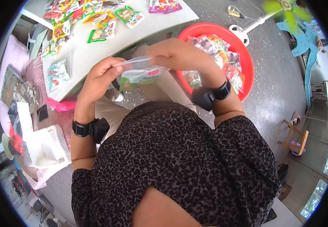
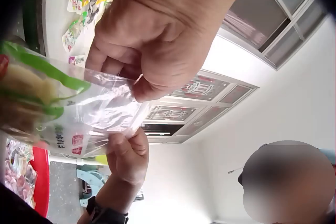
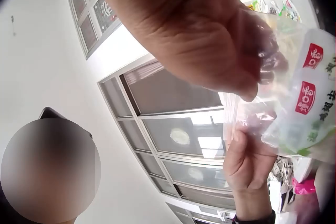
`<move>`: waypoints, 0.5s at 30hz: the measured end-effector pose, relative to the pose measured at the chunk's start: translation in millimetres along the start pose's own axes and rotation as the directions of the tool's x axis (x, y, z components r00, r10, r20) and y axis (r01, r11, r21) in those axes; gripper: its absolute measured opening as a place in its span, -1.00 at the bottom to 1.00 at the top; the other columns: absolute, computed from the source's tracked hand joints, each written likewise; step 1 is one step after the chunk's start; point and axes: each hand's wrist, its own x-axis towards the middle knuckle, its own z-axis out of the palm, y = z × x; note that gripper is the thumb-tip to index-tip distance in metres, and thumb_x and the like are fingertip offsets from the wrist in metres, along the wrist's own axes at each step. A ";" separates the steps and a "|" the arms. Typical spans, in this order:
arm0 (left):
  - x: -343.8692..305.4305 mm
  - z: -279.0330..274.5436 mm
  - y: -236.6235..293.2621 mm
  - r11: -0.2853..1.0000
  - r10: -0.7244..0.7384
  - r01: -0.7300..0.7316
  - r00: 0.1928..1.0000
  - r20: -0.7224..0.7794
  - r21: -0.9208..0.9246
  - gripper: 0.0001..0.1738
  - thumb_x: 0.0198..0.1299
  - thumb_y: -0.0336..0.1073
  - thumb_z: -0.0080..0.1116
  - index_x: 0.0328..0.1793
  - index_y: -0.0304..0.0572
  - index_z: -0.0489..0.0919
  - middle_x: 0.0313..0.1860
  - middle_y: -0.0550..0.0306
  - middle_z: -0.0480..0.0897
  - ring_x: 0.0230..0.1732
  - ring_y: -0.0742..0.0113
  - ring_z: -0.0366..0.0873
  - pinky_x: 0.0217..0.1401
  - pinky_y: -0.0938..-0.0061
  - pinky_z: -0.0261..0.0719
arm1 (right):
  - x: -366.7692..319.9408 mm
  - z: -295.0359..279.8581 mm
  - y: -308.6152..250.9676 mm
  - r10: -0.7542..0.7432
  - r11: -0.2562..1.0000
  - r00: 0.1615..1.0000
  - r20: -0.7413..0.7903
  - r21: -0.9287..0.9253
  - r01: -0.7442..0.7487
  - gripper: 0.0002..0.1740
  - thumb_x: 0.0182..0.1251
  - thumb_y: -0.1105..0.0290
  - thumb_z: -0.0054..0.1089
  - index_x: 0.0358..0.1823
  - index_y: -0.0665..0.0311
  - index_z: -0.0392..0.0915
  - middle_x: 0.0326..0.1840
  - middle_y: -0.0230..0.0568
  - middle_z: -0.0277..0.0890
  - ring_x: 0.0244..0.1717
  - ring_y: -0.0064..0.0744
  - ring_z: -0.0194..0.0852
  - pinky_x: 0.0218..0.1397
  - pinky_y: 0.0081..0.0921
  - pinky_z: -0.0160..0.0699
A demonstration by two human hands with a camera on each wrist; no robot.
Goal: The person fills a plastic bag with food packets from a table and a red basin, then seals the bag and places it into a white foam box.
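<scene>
A clear plastic bag (image 1: 139,66) is stretched between both hands in front of the body, its upper edge held at two corners. Inside it are small green-and-white printed packets (image 3: 307,100) with red labels. The left hand (image 1: 101,77) pinches one end of that edge between thumb and fingers; in the left wrist view the same hand (image 2: 152,40) grips the clear film. At the other end, the right hand (image 1: 175,55) pinches the edge, and in the right wrist view this hand (image 3: 194,40) has its thumb on the film and its fingers behind it.
A white table (image 1: 107,47) bears several colourful packets and a filled clear bag (image 1: 59,74). On the floor at right stands a red basin (image 1: 249,72) full of packets. Beyond it are a green-bladed fan (image 1: 288,9) and a small wooden stool (image 1: 299,140). A white box (image 1: 48,147) lies at left.
</scene>
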 end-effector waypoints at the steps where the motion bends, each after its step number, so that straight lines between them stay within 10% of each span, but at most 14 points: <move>1: 4.7 1.2 -2.0 0.999 0.028 -0.028 1.000 -0.006 -0.037 -0.81 0.14 -0.37 -0.12 -0.18 -0.32 0.41 -0.23 0.11 0.50 -0.17 0.46 0.40 -0.08 0.58 0.33 | -9.5 -7.6 3.0 0.033 0.999 0.999 -0.015 -0.016 -0.034 -0.83 0.05 0.36 -0.03 -0.41 0.32 0.37 -0.57 -0.10 0.32 -0.53 -0.22 0.31 -0.46 -0.42 0.25; 7: 21.3 -11.2 -37.2 0.986 -0.061 0.052 0.997 -0.055 -0.161 -0.81 0.14 -0.34 -0.14 -0.19 -0.29 0.40 -0.19 0.10 0.47 -0.11 0.35 0.42 -0.05 0.52 0.35 | -76.9 -36.1 43.4 0.542 0.840 0.825 -0.162 0.116 -0.529 -0.87 0.03 0.41 0.00 -0.43 0.32 0.39 -0.55 -0.34 0.38 -0.48 -0.57 0.33 -0.41 -0.62 0.29; 10: 20.6 -18.9 -68.8 0.970 -0.222 0.212 0.972 -0.078 -0.120 -0.80 0.13 -0.32 -0.13 -0.20 -0.27 0.41 -0.22 0.12 0.47 -0.15 0.40 0.42 -0.08 0.55 0.36 | -122.6 -30.7 110.9 0.598 0.785 0.783 -0.170 0.319 -0.531 -0.88 0.03 0.41 0.01 -0.46 0.31 0.42 -0.53 -0.38 0.40 -0.47 -0.64 0.31 -0.42 -0.67 0.31; 15: 4.9 -29.8 -136.5 0.886 -0.459 0.444 0.882 -0.111 -0.136 -0.81 0.09 -0.26 -0.08 -0.23 -0.19 0.41 -0.29 0.21 0.48 -0.23 0.49 0.42 -0.17 0.61 0.36 | -183.0 -12.0 185.0 0.853 0.515 0.476 -0.214 0.487 -0.705 -0.89 -0.03 0.40 0.01 -0.53 0.31 0.40 -0.61 -0.33 0.38 -0.57 -0.54 0.36 -0.50 -0.62 0.33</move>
